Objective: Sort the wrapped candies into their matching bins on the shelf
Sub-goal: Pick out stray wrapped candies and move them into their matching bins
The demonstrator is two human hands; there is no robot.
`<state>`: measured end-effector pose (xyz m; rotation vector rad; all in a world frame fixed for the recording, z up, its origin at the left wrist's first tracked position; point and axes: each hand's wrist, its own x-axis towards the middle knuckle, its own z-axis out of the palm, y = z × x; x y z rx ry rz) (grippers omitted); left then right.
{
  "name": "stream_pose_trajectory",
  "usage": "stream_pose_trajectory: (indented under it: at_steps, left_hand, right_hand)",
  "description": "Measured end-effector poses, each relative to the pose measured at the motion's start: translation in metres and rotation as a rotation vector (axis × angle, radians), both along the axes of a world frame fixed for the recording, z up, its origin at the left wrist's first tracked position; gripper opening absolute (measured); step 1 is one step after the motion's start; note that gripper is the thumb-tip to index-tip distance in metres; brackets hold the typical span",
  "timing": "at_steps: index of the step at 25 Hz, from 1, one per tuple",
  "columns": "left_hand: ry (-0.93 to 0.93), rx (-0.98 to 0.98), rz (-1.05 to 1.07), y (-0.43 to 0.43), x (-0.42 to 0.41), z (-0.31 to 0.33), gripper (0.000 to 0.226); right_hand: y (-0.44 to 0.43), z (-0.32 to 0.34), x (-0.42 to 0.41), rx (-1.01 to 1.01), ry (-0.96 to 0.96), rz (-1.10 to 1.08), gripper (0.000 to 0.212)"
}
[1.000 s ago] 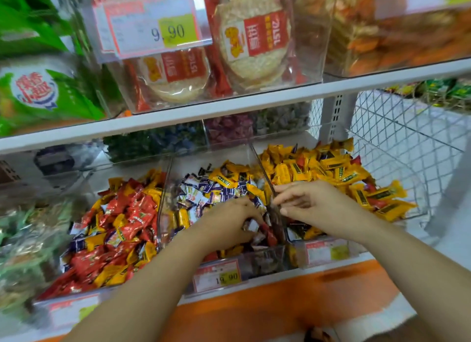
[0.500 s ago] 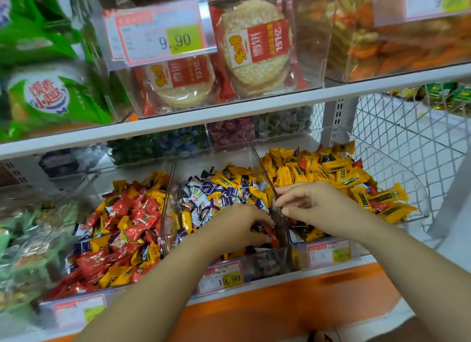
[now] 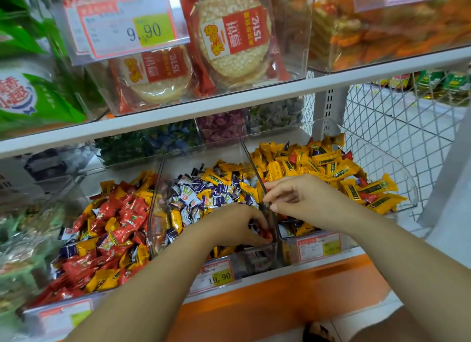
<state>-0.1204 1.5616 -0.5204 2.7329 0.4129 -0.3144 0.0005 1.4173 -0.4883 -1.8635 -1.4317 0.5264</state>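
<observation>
- Candies [image 3: 216, 189] in shiny wrappers fill three clear bins side by side.
- The left hand [image 3: 234, 227] is down in the front right corner of the middle bin [image 3: 204, 155], fingers curled round a few candies.
- The right hand [image 3: 305, 201] is over the wall between the middle bin and the right bin [image 3: 387, 168]. Its fingers are bent, but whether it holds anything cannot be told.
</observation>
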Motion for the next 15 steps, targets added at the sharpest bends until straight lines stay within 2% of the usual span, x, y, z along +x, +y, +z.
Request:
stream_pose_trajectory:
  at_steps: [7, 15]
  left_hand:
    - [-0.003, -0.029, 0.012, -0.007, 0.0, 0.003, 0.023]
    - [-0.267, -0.15, 0.124, -0.014, -0.017, 0.003, 0.017]
  right_hand:
    - [0.0, 0.001, -0.002, 0.008, -0.031, -0.006, 0.017]
    - [0.001, 0.002, -0.005, 0.01, -0.055, -0.04, 0.016]
